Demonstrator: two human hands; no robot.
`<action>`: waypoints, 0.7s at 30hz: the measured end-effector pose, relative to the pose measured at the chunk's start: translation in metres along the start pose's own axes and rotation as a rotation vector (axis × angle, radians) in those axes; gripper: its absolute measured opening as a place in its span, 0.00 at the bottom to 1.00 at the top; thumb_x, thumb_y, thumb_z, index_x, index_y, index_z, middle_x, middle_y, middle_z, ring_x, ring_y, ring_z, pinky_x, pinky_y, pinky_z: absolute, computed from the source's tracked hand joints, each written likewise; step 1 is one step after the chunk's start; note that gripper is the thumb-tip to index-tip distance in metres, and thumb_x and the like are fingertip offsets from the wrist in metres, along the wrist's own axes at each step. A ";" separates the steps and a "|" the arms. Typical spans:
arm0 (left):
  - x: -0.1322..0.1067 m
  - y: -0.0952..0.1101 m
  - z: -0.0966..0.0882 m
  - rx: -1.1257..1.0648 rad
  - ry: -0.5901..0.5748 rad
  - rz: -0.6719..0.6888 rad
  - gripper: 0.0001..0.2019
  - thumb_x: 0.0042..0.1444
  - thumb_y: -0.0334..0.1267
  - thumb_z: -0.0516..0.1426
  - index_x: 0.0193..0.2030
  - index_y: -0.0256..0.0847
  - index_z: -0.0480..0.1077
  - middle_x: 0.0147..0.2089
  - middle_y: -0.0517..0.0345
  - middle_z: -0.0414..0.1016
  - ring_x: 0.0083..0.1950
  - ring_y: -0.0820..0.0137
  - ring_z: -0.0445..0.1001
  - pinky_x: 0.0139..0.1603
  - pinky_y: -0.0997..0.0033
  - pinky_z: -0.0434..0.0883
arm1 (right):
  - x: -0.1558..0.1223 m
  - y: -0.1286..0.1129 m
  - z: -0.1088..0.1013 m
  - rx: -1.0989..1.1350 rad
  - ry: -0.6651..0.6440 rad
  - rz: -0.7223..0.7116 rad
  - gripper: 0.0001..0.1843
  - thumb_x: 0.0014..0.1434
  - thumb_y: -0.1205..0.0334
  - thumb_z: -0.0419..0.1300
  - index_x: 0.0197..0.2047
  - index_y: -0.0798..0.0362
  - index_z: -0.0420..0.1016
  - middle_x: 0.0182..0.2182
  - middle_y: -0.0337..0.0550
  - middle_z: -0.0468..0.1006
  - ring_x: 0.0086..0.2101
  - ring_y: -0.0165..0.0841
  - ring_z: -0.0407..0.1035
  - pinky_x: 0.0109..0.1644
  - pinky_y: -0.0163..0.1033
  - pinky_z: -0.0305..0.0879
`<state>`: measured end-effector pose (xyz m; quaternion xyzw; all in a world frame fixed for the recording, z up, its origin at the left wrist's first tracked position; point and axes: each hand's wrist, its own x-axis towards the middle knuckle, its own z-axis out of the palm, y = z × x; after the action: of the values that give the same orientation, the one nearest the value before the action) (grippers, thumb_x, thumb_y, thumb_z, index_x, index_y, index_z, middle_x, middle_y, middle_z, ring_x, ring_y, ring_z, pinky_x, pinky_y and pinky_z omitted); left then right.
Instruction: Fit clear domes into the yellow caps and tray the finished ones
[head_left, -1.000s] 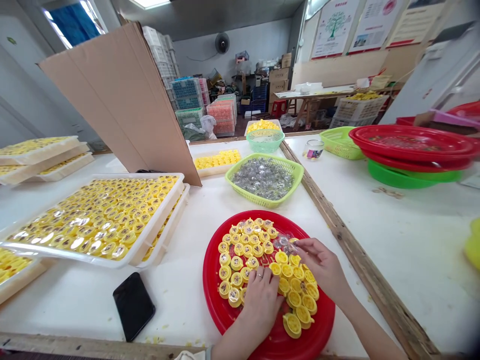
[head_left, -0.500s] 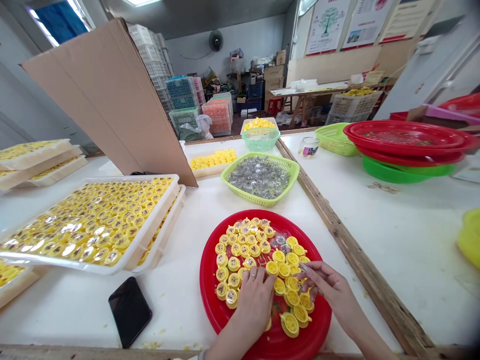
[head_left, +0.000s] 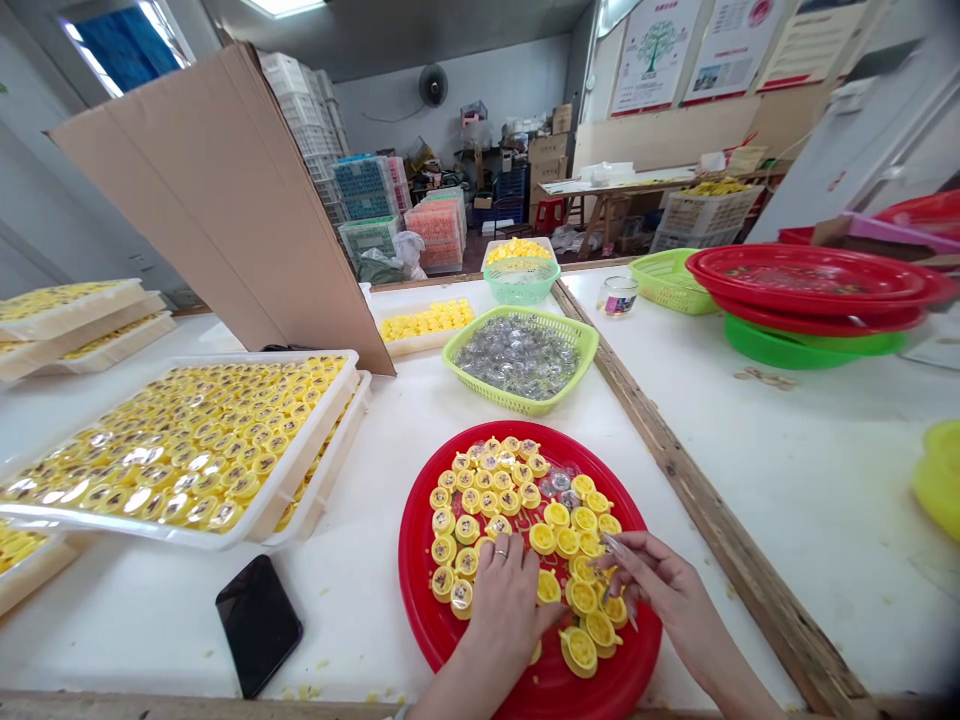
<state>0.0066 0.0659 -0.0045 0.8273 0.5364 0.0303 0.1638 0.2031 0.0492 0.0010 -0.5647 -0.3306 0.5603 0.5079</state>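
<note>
The right hand [head_left: 667, 590] has dropped lower over the plate since a moment ago. Its thumb and fingers [head_left: 637, 565] are closed on what look like slim metal tweezers [head_left: 616, 570], whose tips angle down among the yellow plastic caps [head_left: 547, 587]. Whether the tips hold anything is too small to tell. Just left of that grip, the left hand [head_left: 506, 600] lies curved over the caps, its fingers spread; whether it has hold of one is hidden. Both hands are over a red plastic plate [head_left: 420, 610], with clear pieces [head_left: 559, 483] among the caps just above the tweezers. Left of the plate lies a black phone [head_left: 259, 625]. Farther left, a white tray [head_left: 315, 450] is packed with capped yellow pieces. Ahead of the grip, a green basket [head_left: 525, 400] holds more clear pieces.
</note>
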 end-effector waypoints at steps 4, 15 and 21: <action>-0.009 -0.009 0.001 -0.078 0.030 0.070 0.32 0.52 0.56 0.62 0.60 0.40 0.66 0.57 0.44 0.70 0.60 0.48 0.64 0.63 0.43 0.58 | -0.003 0.000 0.002 0.020 -0.010 0.029 0.23 0.45 0.43 0.71 0.36 0.52 0.76 0.27 0.42 0.80 0.22 0.33 0.71 0.21 0.35 0.64; -0.003 -0.017 -0.002 -0.037 0.016 0.193 0.21 0.58 0.47 0.59 0.54 0.40 0.69 0.52 0.47 0.73 0.56 0.53 0.67 0.61 0.48 0.59 | -0.012 -0.002 0.003 0.173 -0.004 0.151 0.18 0.47 0.49 0.72 0.32 0.49 0.70 0.26 0.35 0.76 0.27 0.30 0.71 0.24 0.30 0.64; -0.004 -0.023 -0.003 -0.079 0.028 0.196 0.12 0.59 0.41 0.58 0.49 0.46 0.72 0.50 0.54 0.71 0.55 0.56 0.67 0.60 0.50 0.61 | -0.014 -0.004 0.003 0.321 0.004 0.272 0.18 0.44 0.52 0.74 0.32 0.48 0.72 0.21 0.31 0.70 0.21 0.24 0.62 0.21 0.26 0.60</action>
<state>-0.0158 0.0719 -0.0087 0.8683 0.4535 0.0788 0.1848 0.1991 0.0375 0.0090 -0.5173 -0.1567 0.6679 0.5116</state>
